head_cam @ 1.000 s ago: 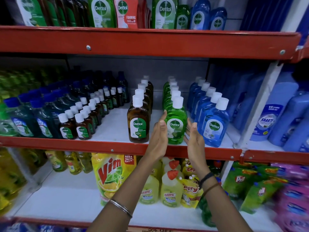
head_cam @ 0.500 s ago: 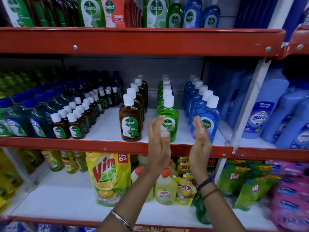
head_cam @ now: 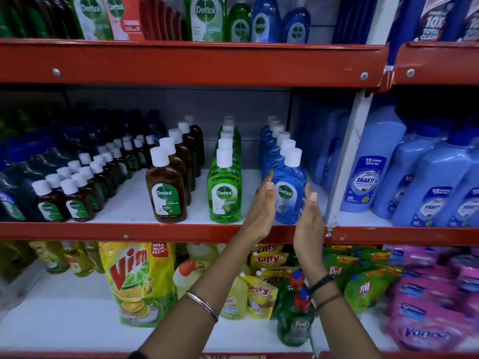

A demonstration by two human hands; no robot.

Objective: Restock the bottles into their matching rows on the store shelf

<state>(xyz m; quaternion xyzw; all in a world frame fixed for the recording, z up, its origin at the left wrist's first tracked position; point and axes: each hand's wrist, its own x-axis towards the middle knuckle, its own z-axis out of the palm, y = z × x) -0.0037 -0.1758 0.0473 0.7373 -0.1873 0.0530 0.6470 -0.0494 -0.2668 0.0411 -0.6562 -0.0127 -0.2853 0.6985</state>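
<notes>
Head view showed both hands, left hand (head_cam: 261, 211) and right hand (head_cam: 309, 221), spread flat, flanking the front blue bottle (head_cam: 289, 193) in its shelf (head_cam: 160, 231) row; rows looked nearly stocked.

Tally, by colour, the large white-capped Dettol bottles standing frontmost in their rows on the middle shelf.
brown bottle: 1
green bottle: 1
blue bottle: 1
Total: 3

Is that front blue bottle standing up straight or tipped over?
Upright. The blue bottle stands on its base at the shelf edge, white cap on top, between the two open hands.
</notes>
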